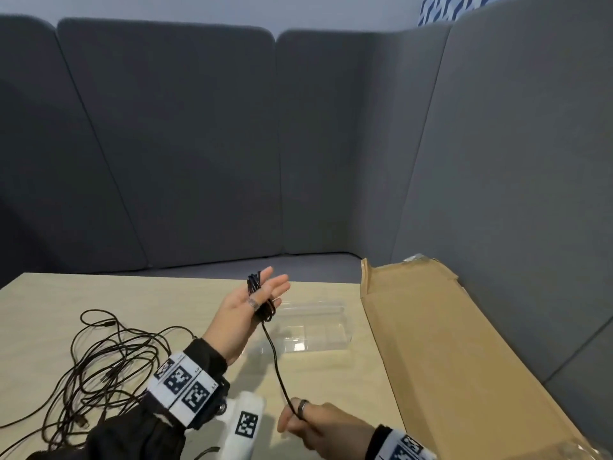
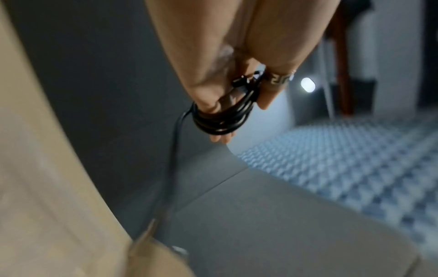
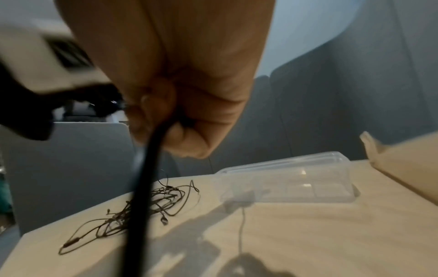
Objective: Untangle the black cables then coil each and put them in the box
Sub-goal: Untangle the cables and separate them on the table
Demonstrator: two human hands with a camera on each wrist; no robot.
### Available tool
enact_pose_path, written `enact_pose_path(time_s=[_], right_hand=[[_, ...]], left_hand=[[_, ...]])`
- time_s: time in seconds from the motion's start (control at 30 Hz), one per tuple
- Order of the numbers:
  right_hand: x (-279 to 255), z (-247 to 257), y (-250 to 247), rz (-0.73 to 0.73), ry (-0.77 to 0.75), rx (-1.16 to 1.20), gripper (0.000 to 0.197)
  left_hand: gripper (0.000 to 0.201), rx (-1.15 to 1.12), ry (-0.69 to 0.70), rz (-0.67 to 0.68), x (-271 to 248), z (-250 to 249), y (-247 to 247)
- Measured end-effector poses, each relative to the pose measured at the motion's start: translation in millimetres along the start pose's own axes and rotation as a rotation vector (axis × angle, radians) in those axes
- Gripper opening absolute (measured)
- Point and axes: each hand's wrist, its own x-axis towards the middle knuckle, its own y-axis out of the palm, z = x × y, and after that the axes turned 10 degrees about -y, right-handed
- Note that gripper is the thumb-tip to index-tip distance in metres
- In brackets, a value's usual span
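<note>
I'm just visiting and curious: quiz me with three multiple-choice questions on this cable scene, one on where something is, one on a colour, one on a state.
1. Where does the tangled heap of cables lie?
A. on the table, left of the left hand
B. inside the clear box
C. on the cardboard

2. What colour is the cable being wound?
A. white
B. black
C. red

3. What is the state of the clear box?
A. full of coils
B. lidded and taped
C. no cable in it

Answers:
1 A: the tangled heap spreads over the table, left of the left hand.
2 B: the cable, looped round the left fingers, runs black down to the right hand.
3 C: the clear box shows only table through its walls.
</note>
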Motion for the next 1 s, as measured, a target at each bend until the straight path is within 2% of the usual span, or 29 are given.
enact_pose_path(time_s=[0.03,0.07,0.13,0.2,0.23,0.3,0.37,0.4,0.47,0.57,0.63,0.7,0.8,0.83,0.9,0.97,1.0], right_hand=[[-3.4,5.4,-3.4,-0.031,-0.049,-0.068,0.016],[-6.4,11.3,-10.2,-0.087,-0.08,-0.13,0.019],[-12.3,23.0,-29.7,-0.277,-0.11,-0.208,0.031],[-16.4,30.0,-51.3,-0.506,-0.152,-0.29,0.037],[-17.2,31.6,-61.1,-0.594,-0.17,-0.325,0.033],[-16.1,33.1,-74.0,-0.68,-0.17,-0.357,0.02],[-12.4,32.4,-78.5,-0.702,-0.137,-0.342,0.019],[-10.3,30.1,-76.9,-0.684,-0.113,-0.344,0.022],[-8.1,24.1,-67.4,-0.572,-0.079,-0.309,0.023],[-8.1,25.0,-43.3,-0.364,-0.057,-0.147,0.022],[-9.0,35.8,-26.8,-0.293,-0.046,-0.149,0.023],[-10.1,44.9,-14.8,-0.253,-0.026,-0.294,0.027],[-14.4,51.5,-12.0,-0.388,-0.034,-0.581,0.028],[-15.7,55.1,-16.4,-0.416,-0.022,-0.718,0.025],[-20.4,65.9,-29.1,-0.489,0.023,-0.829,0.027],[-16.3,71.5,-34.5,-0.443,-0.088,-0.822,0.037],[-13.9,69.7,-37.6,-0.413,-0.136,-0.711,0.045]], left_hand=[[0.04,0.26,0.041,-0.023,0.7,3.3,-5.2],[0.049,0.52,0.057,-0.016,0.5,8.2,-10.9],[0.088,0.925,0.005,0.03,-1.5,19.8,-19.5],[0.112,1.025,-0.117,0.103,-8.1,27.4,-22.4],[0.115,0.972,-0.2,0.167,-13.1,29.2,-20.5],[0.099,0.743,-0.351,0.372,-25.4,30.3,-11.5],[0.07,0.443,-0.394,0.561,-36.9,26.3,-2.6],[0.058,0.282,-0.375,0.601,-41.8,21.6,1.8],[0.043,0.033,-0.305,0.553,-47.2,9.7,8.6],[0.03,-0.222,-0.162,0.335,-44.4,-0.6,18.0],[0.026,-0.303,-0.075,0.204,-38.8,0.8,22.4],[0.035,-0.179,0.007,0.1,-34.1,6.0,22.4],[0.037,0.396,0.128,-0.038,-31.2,10.7,12.2],[0.047,0.576,0.115,-0.024,-31.1,11.2,8.0],[0.071,0.811,-0.019,0.104,-34.0,9.8,6.6],[0.083,0.893,-0.172,0.25,-42.7,6.9,13.5],[0.085,0.908,-0.207,0.302,-46.3,5.3,16.7]])
